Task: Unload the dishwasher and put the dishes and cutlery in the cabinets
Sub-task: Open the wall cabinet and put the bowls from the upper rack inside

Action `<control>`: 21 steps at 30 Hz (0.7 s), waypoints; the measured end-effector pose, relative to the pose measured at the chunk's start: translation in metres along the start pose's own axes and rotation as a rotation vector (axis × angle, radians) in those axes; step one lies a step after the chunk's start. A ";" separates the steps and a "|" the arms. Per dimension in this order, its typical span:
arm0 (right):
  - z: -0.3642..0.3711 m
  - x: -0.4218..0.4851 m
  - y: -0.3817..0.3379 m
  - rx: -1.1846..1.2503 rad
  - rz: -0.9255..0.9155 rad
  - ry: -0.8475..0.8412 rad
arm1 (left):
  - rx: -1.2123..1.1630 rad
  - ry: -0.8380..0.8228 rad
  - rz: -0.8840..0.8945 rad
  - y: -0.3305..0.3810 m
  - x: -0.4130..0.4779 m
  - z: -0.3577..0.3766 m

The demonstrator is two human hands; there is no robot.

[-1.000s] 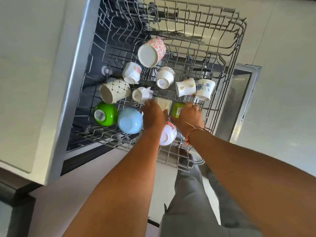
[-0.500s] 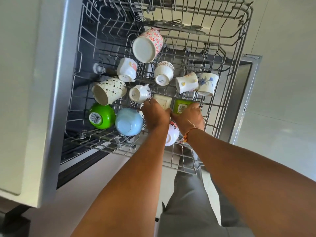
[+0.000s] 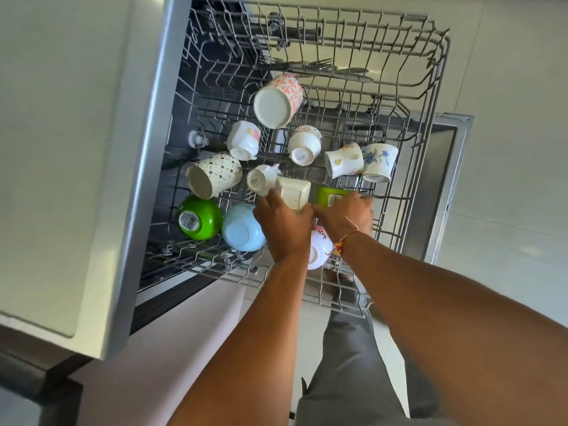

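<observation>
Rack [image 3: 353, 26] — 7 cups [image 3: 278, 101], 3 bowls [image 3: 242, 229]; L grip [image 3: 284, 224] holds cream dish [image 3: 293, 192].

Bare forearms, an orange-red thread bracelet [image 3: 345, 239] at the right wrist, grey trousers [image 3: 347, 379] below

The scene is viewed from a single wide-angle head-worn camera, aimed forward and steeply downward at close range, the left hand [image 3: 284, 229] and right hand [image 3: 345, 215] centred, the dishwasher rack [image 3: 353, 96] beyond them.
</observation>
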State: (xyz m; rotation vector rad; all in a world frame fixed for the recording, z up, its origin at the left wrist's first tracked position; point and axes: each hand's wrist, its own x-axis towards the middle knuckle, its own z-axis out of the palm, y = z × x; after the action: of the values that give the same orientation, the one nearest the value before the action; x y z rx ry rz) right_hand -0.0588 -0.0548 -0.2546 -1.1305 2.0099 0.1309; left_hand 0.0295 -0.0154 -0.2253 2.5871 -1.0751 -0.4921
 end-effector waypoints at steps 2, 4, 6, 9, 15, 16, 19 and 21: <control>-0.006 -0.004 0.000 0.014 -0.016 -0.025 | -0.018 0.008 -0.006 0.000 -0.007 -0.009; -0.014 -0.009 0.000 0.033 -0.052 -0.035 | -0.032 0.010 -0.018 0.000 -0.015 -0.020; -0.026 -0.018 0.003 0.041 -0.119 -0.042 | -0.060 0.011 -0.030 -0.001 -0.027 -0.034; -0.053 -0.040 0.009 0.042 -0.236 -0.044 | -0.104 0.031 -0.063 0.002 -0.049 -0.062; -0.130 -0.104 0.028 0.086 -0.620 -0.082 | -0.172 0.173 -0.055 0.027 -0.122 -0.134; -0.148 -0.117 0.032 0.079 -0.681 -0.073 | -0.178 0.200 -0.050 0.033 -0.138 -0.147; -0.196 -0.156 0.040 0.117 -0.865 -0.034 | -0.186 0.300 -0.045 0.049 -0.177 -0.185; -0.225 -0.185 0.043 0.168 -1.015 -0.010 | -0.230 0.387 -0.021 0.055 -0.203 -0.215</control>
State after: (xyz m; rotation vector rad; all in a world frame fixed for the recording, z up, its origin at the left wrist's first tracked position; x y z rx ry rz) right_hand -0.1751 -0.0049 0.0109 -1.8667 1.1992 -0.5341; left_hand -0.0490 0.1242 0.0297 2.3603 -0.8089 -0.1014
